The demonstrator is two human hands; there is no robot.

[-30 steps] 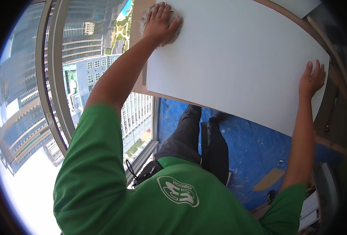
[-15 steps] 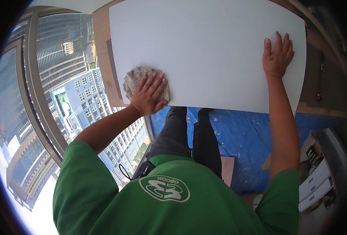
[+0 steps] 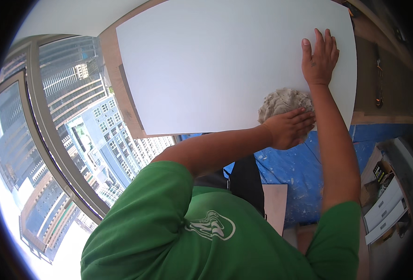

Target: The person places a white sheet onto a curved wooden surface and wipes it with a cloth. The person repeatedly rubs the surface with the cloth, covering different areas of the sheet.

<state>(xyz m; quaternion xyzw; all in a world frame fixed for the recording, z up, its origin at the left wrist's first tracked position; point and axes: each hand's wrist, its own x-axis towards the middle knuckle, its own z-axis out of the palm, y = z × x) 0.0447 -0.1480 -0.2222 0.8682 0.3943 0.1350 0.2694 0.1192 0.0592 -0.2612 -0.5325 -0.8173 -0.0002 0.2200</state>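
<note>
A large white sheet point(image 3: 206, 60) lies over a brown board point(image 3: 131, 105). At the sheet's near edge, right of the middle, sits a crumpled greyish-beige rag point(image 3: 283, 101). My left hand point(image 3: 288, 128) bears down on the rag's near side, fingers together over it and thumb hidden. That arm reaches across my body, bringing the hand close beside my right forearm. Further up, toward the sheet's right side, my right hand point(image 3: 320, 58) rests flat on the white surface, fingers stretched and holding nothing.
Glass windows point(image 3: 69, 79) stand on the left, with tall buildings outside. Blue sheeting point(image 3: 299, 182) covers the floor, and a pale panel point(image 3: 275, 200) lies on it. A cabinet with white drawers point(image 3: 383, 212) is at the lower right. A slim dark tool point(image 3: 379, 77) lies right of the sheet.
My left hand has swept the rag from the sheet's left end along the near edge to the right. My right hand stays flat near the sheet's right side; the whole view has shifted slightly.
</note>
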